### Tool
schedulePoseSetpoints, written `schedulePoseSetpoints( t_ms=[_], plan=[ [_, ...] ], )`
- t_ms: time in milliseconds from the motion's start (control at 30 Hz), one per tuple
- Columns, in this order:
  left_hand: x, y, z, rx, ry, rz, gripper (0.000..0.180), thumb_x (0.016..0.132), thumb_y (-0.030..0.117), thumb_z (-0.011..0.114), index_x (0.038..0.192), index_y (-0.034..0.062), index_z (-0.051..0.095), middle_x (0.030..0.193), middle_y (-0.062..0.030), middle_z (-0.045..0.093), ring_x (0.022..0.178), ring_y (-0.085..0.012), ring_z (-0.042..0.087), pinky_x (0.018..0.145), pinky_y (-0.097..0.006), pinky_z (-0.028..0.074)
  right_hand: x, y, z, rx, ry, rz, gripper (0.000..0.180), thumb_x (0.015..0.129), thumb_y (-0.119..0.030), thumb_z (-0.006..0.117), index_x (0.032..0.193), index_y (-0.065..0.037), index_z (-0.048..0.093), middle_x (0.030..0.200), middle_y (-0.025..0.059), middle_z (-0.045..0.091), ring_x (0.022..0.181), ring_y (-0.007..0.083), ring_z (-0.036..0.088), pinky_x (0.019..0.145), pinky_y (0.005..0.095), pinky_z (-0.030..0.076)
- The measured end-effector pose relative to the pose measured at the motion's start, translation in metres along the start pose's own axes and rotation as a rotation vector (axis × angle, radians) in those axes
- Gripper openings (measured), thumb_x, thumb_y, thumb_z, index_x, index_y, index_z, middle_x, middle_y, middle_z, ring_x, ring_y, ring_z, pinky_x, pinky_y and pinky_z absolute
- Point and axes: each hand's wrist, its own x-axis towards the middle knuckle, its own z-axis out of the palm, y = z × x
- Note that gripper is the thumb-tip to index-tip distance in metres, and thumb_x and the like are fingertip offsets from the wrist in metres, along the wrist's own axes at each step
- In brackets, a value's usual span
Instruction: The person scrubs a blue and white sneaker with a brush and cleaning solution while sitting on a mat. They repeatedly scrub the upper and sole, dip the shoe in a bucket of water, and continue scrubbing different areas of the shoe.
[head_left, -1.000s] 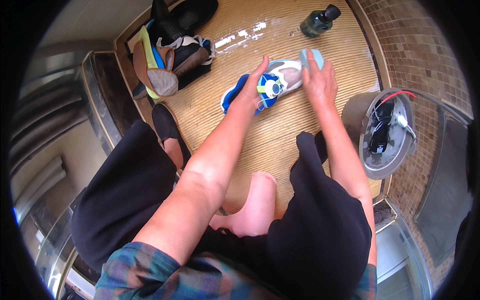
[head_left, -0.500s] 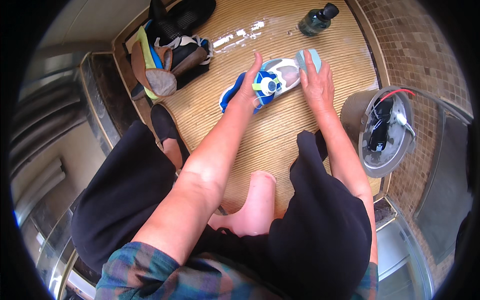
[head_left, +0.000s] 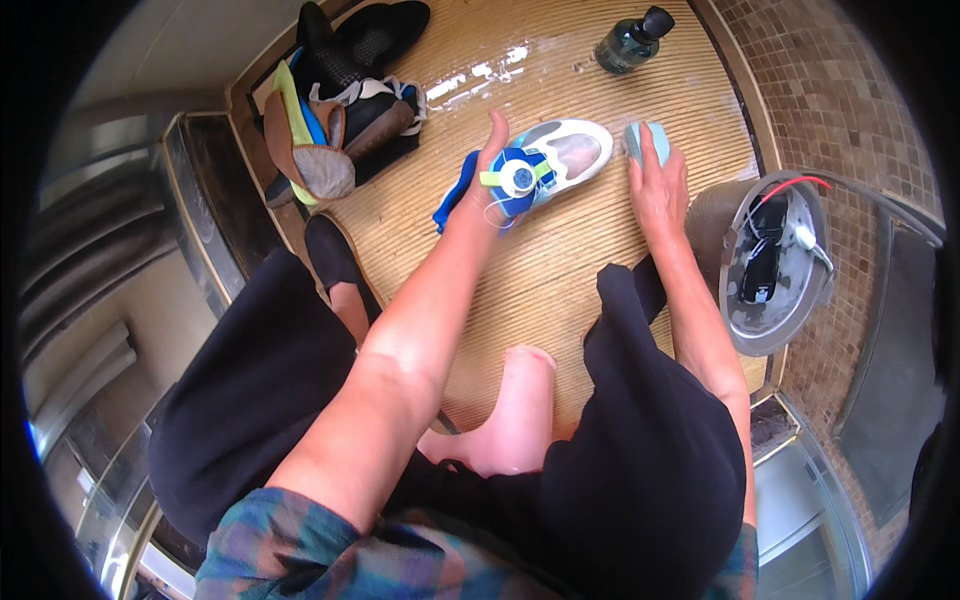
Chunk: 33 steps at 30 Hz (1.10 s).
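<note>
My left hand (head_left: 482, 190) holds a white and blue sneaker (head_left: 580, 150) at its heel end; the thumb sticks up and the other fingers are hidden by the shoe. A round white and blue dial (head_left: 519, 179) with a lime-green strap sits on top of the sneaker, whose toe points right. Just past the toe, my right hand (head_left: 660, 190) is closed over a pale blue block (head_left: 648, 143), seemingly a scrubbing brush; its underside is hidden. A small gap separates block and toe.
A dark bottle (head_left: 630, 45) stands at the far right on the wet ribbed board (head_left: 570, 235). Shoe parts (head_left: 330, 150) and black footwear (head_left: 390, 35) are heaped at the far left. A grey bucket (head_left: 712, 225) holds black items and cords. A pink curved object (head_left: 510, 415) lies between my legs.
My right hand has moved the pale blue block right, off the sneaker's toe. My left hand and the sneaker have shifted slightly left, and the toe now shows fully.
</note>
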Motion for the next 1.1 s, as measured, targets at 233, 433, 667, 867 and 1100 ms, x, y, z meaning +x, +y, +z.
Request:
schedulePoseSetpoints(
  t_ms=[233,433,667,867,1100],
  plan=[
    [0.003,-0.002,0.002,0.150,0.066,0.082,0.087,0.087,0.070,0.043,0.131,-0.0037,0.047,0.128,-0.0215,0.055,0.118,-0.0321,0.055,0.104,-0.041,0.043,-0.038,-0.059,-0.006,0.188,0.034,-0.147,0.068,0.081,-0.014,0.067,0.143,-0.020,0.041,0.120,0.0273,0.045,0.106,0.0420,0.050,0.089,0.0473,0.045],
    [0.007,-0.007,0.001,0.259,0.153,0.127,0.072,0.089,0.062,0.051,0.126,0.0002,0.052,0.122,-0.0169,0.060,0.111,-0.0274,0.060,0.096,-0.040,0.049,0.012,-0.060,-0.007,-0.034,-0.060,-0.194,0.065,0.078,-0.014,0.069,0.138,-0.026,0.047,0.103,0.0202,0.049,0.088,0.0360,0.053,0.074,0.0452,0.047],
    [0.005,-0.004,-0.002,0.257,0.161,0.129,0.081,0.087,0.069,0.045,0.127,-0.0009,0.052,0.122,-0.0174,0.060,0.112,-0.0267,0.060,0.097,-0.039,0.049,-0.006,-0.073,-0.008,0.100,0.026,-0.260,0.065,0.077,-0.014,0.070,0.137,-0.027,0.049,0.108,0.0236,0.049,0.092,0.0377,0.054,0.077,0.0433,0.048],
    [0.007,-0.009,0.004,0.260,0.174,0.128,0.074,0.089,0.063,0.048,0.128,-0.0005,0.051,0.123,-0.0169,0.060,0.113,-0.0264,0.059,0.099,-0.039,0.048,0.015,-0.060,0.004,-0.062,0.032,-0.228,0.057,0.078,-0.019,0.068,0.133,-0.027,0.052,0.100,0.0188,0.052,0.082,0.0335,0.054,0.067,0.0426,0.049],
    [0.008,-0.010,-0.006,0.241,0.103,0.147,0.078,0.091,0.065,0.040,0.132,-0.0020,0.046,0.128,-0.0184,0.056,0.117,-0.0273,0.057,0.101,-0.039,0.046,0.027,-0.048,0.002,0.064,0.065,-0.176,0.060,0.076,-0.017,0.071,0.132,-0.027,0.053,0.101,0.0179,0.051,0.087,0.0352,0.055,0.074,0.0431,0.049]
  ],
)
